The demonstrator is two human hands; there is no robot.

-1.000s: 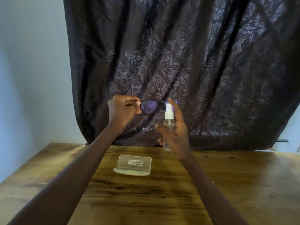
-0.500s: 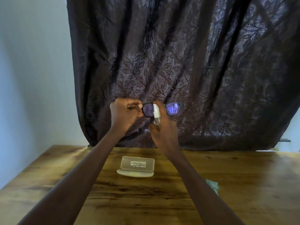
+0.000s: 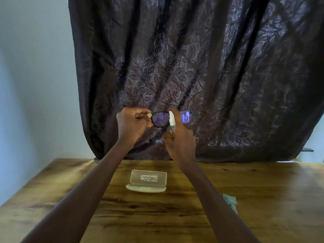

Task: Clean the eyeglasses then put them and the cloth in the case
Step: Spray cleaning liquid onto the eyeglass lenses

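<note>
The right hand (image 3: 180,137) is covering most of the spray bottle (image 3: 171,122); only its white nozzle and a little of the clear neck are showing. That bottle and the fingers are hiding the bridge of the eyeglasses (image 3: 172,118) and the inner edges of both lenses. The left hand (image 3: 133,126) is concealing the left temple hinge. The right forearm is overlapping the cloth (image 3: 230,202), leaving only its right edge visible. Printing on the case (image 3: 148,180) lid is reading too small to make out. The desk (image 3: 271,199) is running off the bottom and right edges.
</note>
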